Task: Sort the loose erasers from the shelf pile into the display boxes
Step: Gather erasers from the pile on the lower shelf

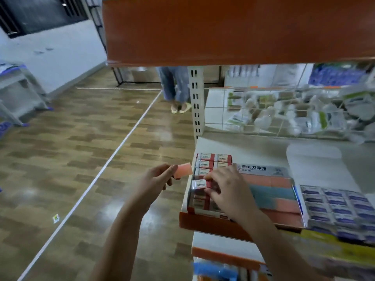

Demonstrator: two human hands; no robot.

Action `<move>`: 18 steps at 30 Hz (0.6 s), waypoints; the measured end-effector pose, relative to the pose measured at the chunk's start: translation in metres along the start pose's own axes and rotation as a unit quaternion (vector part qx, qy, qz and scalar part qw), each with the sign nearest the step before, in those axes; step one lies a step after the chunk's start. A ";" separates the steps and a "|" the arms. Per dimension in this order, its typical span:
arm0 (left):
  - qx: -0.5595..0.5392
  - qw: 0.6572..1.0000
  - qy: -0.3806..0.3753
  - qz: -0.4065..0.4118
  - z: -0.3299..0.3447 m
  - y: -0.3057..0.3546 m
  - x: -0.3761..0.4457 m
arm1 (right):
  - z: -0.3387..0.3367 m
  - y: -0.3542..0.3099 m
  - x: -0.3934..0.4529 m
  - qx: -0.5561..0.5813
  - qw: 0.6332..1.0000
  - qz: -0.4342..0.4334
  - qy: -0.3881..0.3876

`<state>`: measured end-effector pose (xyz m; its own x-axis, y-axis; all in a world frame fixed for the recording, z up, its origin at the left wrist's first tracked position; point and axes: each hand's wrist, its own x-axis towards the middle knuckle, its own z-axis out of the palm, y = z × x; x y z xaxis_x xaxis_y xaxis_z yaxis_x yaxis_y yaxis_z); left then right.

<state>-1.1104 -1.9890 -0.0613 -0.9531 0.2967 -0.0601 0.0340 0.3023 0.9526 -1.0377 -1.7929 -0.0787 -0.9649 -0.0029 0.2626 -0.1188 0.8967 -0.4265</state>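
My left hand (157, 178) pinches a plain salmon-pink eraser (183, 169) in the air just left of the shelf. My right hand (226, 187) grips a red-and-white sleeved eraser (199, 183) over the leftmost display box (205, 175), which holds rows of the same red-and-white erasers. To its right stands a box of long pink and blue erasers (272, 194) with a grey Korean-lettered label. A third box with blue-and-white sleeved erasers (336, 205) sits at the far right.
An orange shelf board (233, 29) hangs overhead, and the shelf's orange front lip (213, 225) runs below the boxes. A wire grid with packaged goods (294, 112) backs the shelf. A person's legs (175, 86) stand across the wooden aisle floor.
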 end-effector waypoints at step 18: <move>0.165 0.955 -0.211 0.130 0.044 0.030 0.010 | -0.038 0.016 -0.032 -0.079 0.978 0.172 0.089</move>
<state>-1.1062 -1.9370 -0.0468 -0.6963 0.7176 -0.0152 0.4119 0.4169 0.8103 -0.9996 -1.7615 -0.0613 -0.8840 0.3746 0.2796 0.2563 0.8887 -0.3803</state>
